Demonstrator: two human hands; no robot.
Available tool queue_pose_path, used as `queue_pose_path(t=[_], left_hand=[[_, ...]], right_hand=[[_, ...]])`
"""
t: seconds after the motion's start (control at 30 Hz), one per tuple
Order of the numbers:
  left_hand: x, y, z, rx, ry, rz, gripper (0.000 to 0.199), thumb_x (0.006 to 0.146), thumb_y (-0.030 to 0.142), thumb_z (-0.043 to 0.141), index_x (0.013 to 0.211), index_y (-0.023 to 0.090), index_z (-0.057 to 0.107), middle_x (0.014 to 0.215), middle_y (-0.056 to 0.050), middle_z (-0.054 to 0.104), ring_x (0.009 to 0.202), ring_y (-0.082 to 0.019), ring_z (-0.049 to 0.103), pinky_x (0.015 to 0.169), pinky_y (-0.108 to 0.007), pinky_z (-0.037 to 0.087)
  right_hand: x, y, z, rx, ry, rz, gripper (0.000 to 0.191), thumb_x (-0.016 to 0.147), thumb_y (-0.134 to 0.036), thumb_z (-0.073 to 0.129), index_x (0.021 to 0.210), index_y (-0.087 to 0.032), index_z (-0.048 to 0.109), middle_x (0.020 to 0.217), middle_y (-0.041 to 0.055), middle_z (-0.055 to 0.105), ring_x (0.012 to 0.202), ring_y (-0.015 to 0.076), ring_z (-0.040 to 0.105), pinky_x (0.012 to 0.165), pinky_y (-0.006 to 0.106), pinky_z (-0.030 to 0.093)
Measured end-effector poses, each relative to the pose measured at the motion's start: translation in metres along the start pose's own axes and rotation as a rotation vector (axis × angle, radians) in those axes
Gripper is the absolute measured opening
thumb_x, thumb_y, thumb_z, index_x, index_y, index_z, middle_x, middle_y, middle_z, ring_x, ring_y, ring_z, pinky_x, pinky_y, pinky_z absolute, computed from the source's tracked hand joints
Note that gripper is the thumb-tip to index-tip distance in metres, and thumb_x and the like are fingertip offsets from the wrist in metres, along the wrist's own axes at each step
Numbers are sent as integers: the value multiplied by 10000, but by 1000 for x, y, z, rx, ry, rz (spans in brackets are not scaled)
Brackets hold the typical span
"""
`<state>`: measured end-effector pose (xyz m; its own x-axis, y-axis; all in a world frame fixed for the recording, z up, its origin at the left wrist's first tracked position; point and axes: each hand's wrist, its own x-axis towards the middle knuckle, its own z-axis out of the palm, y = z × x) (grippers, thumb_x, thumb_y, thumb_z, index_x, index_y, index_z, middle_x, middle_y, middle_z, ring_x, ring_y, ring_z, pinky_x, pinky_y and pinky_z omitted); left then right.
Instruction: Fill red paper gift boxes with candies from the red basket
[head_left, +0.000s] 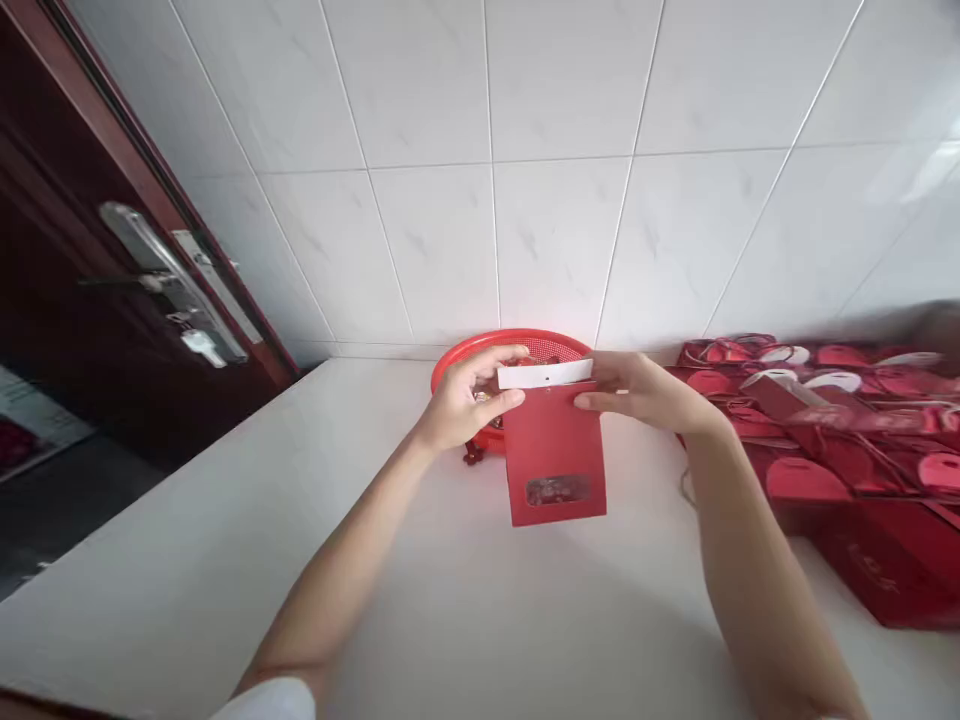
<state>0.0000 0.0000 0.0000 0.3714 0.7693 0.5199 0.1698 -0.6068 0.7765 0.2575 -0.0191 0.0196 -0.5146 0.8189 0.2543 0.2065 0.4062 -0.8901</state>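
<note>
A red paper gift box [553,435] with a small clear window near its bottom hangs upright between my hands, above the white table. My left hand [469,398] pinches its upper left edge, thumb in front. On the upper right, my right hand [649,390] grips it the same way. A white flap [545,374] with a small hole stands up along the box's top. Something lies behind the window, too small to name. Behind the box sits a red plastic basket [457,358], partly hidden, with small items in it that I cannot make out.
Many red gift boxes and bags [810,440] with cord handles are piled on the right of the white table [262,520]. A small dark red flower-shaped piece [472,455] hangs by the basket. Tiled wall [562,230] stands behind; a door with keys [202,345] is at left.
</note>
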Motion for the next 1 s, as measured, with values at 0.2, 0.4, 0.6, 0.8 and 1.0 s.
queue_pose_path(t=[0.2,0.4,0.6,0.8,1.0], left_hand=[[1,0,-2,-81,-43,-72,473,816,386,755,1240,201,657,999,-70,752,854,-215,722,702,-293,589],[-1,1,0,-122,-74,-83,592,813,399,770,1338,223,559,957,-52,770,818,-225,751,696,-315,621],[-3,1,7,68,86,138,225,839,372,739,973,191,726,941,-48,775,769,-180,733,648,-258,602],[-8,7,10,190,152,338,75,867,270,703,874,219,757,849,-5,783,696,-151,718,609,-246,596],[-12,11,16,269,157,521,158,903,224,650,778,267,738,797,31,774,755,-164,742,712,-283,617]], right_hand=[[4,8,-1,50,72,-20,341,804,-434,790,922,-129,693,728,33,676,592,137,613,502,259,512],[3,4,2,64,128,-43,330,810,-437,786,850,-137,654,727,24,646,558,123,590,479,256,505],[-1,-4,1,1,77,-77,345,874,-472,720,965,-146,656,739,5,637,590,111,602,536,236,518],[-9,-12,-3,-118,79,-112,462,982,-573,508,875,-147,648,663,-2,600,568,101,581,528,223,453],[-18,-6,7,-20,111,-73,388,870,-523,700,803,-145,646,651,-21,547,558,91,522,502,222,410]])
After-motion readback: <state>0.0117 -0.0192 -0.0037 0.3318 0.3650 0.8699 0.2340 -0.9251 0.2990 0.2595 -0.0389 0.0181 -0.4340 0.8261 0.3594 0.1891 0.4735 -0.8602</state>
